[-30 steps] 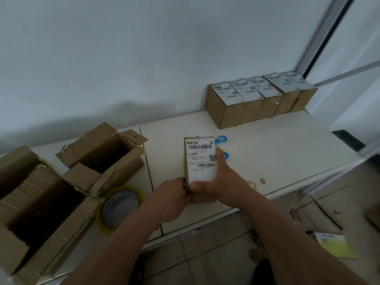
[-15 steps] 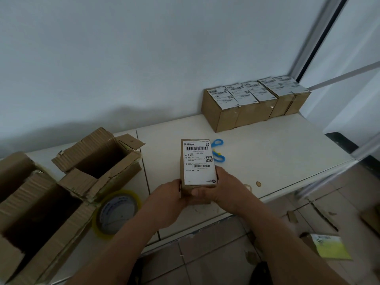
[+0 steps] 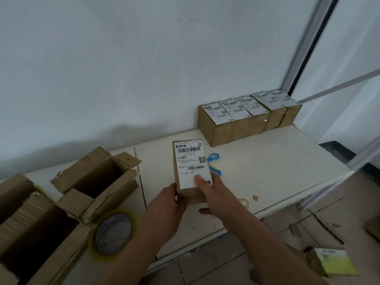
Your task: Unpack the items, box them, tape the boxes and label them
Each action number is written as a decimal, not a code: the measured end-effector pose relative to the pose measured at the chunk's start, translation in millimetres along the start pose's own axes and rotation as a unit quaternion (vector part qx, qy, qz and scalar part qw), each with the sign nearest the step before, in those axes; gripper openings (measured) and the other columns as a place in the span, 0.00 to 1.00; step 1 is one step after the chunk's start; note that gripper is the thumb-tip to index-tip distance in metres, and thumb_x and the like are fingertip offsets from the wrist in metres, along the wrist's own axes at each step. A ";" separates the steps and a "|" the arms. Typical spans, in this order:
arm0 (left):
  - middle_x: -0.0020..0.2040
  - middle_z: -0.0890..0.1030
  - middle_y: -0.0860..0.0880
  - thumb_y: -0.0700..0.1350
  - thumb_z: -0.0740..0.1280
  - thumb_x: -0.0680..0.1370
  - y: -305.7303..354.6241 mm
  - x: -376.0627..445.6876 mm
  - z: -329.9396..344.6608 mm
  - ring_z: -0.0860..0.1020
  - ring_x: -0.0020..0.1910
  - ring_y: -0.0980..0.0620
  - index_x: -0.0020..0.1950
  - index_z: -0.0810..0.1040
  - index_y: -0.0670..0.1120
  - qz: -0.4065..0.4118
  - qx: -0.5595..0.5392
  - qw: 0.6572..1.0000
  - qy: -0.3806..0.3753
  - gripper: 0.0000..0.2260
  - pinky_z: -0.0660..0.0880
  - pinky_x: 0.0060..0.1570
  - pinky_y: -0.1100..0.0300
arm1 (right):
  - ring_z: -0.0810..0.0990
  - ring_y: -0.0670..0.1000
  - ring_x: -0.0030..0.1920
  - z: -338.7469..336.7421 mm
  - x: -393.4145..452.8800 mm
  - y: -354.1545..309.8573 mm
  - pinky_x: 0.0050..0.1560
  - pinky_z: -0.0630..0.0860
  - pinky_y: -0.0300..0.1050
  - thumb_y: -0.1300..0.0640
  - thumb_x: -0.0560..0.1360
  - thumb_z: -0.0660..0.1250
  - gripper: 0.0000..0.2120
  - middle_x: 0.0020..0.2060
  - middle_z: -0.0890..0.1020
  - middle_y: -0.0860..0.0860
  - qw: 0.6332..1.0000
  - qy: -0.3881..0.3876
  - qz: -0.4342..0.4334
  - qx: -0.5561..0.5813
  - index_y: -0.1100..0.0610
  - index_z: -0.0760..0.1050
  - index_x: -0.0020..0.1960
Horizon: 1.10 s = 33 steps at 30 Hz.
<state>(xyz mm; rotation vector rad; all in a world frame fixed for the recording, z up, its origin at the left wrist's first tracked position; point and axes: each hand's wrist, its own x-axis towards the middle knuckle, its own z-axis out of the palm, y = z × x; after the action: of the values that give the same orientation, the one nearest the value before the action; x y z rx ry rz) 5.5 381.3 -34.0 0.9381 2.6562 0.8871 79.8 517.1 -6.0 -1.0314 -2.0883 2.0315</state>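
Right hand [image 3: 213, 194] thumb now pressing shipping label [image 3: 192, 164] flat, left hand [image 3: 164, 206] gripping small box [image 3: 190, 195]; labelling nearly done.

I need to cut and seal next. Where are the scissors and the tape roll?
scissors [image 3: 213, 157]: head view, on the upper blue handle loop.
tape roll [image 3: 113, 231]: head view, on its flat printed face.
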 end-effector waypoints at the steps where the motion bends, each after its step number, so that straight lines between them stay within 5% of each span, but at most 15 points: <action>1: 0.57 0.78 0.53 0.51 0.63 0.81 3.3 7.2 -0.7 0.77 0.50 0.56 0.66 0.71 0.52 0.003 0.000 1.000 0.010 0.14 0.73 0.47 0.64 | 0.78 0.48 0.54 -1.3 6.9 -5.3 0.55 0.81 0.53 0.42 0.79 0.61 0.18 0.57 0.77 0.46 1.000 0.019 -0.001 0.007 0.47 0.65 0.66; 7: 0.54 0.81 0.47 0.49 0.63 0.80 22.9 84.3 -6.1 0.79 0.49 0.49 0.63 0.75 0.47 0.024 0.025 0.999 0.036 0.13 0.77 0.48 0.55 | 0.79 0.50 0.53 -20.6 59.8 -49.4 0.53 0.78 0.48 0.35 0.73 0.64 0.24 0.55 0.79 0.49 0.992 0.100 -0.051 -0.048 0.50 0.74 0.61; 12: 0.56 0.82 0.43 0.46 0.63 0.80 33.9 142.7 -5.9 0.79 0.53 0.43 0.62 0.76 0.42 0.021 0.033 0.998 0.043 0.13 0.75 0.49 0.55 | 0.79 0.47 0.47 -36.9 104.9 -78.2 0.43 0.80 0.46 0.40 0.76 0.66 0.14 0.47 0.80 0.44 0.992 0.098 -0.055 -0.062 0.46 0.76 0.57; 18: 0.57 0.80 0.42 0.46 0.60 0.81 30.8 188.7 14.0 0.78 0.55 0.43 0.61 0.74 0.40 -0.002 0.072 0.997 0.002 0.13 0.75 0.52 0.52 | 0.79 0.52 0.56 -37.9 156.8 -76.1 0.63 0.75 0.50 0.46 0.75 0.70 0.22 0.58 0.81 0.51 0.983 0.174 -0.059 -0.018 0.55 0.77 0.65; 22: 0.57 0.80 0.41 0.45 0.59 0.81 29.5 203.7 25.1 0.78 0.55 0.43 0.59 0.74 0.40 -0.025 0.063 0.998 0.008 0.12 0.73 0.49 0.54 | 0.77 0.49 0.52 -37.7 178.9 -67.7 0.52 0.70 0.40 0.50 0.76 0.70 0.21 0.57 0.81 0.52 0.975 0.208 -0.071 0.030 0.58 0.76 0.65; 33: 0.56 0.80 0.41 0.43 0.58 0.81 22.7 220.0 40.9 0.78 0.53 0.43 0.58 0.75 0.40 -0.038 0.067 0.997 0.026 0.11 0.70 0.44 0.57 | 0.78 0.51 0.56 -29.5 206.9 -53.9 0.50 0.69 0.39 0.51 0.75 0.72 0.23 0.58 0.81 0.52 0.958 0.268 -0.069 0.079 0.58 0.75 0.66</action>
<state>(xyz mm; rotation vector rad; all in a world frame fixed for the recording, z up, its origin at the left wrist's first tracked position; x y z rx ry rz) -140.4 551.9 -48.8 0.8457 2.8052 0.7353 -89.3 647.6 -36.8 -1.2002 -1.6421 1.5884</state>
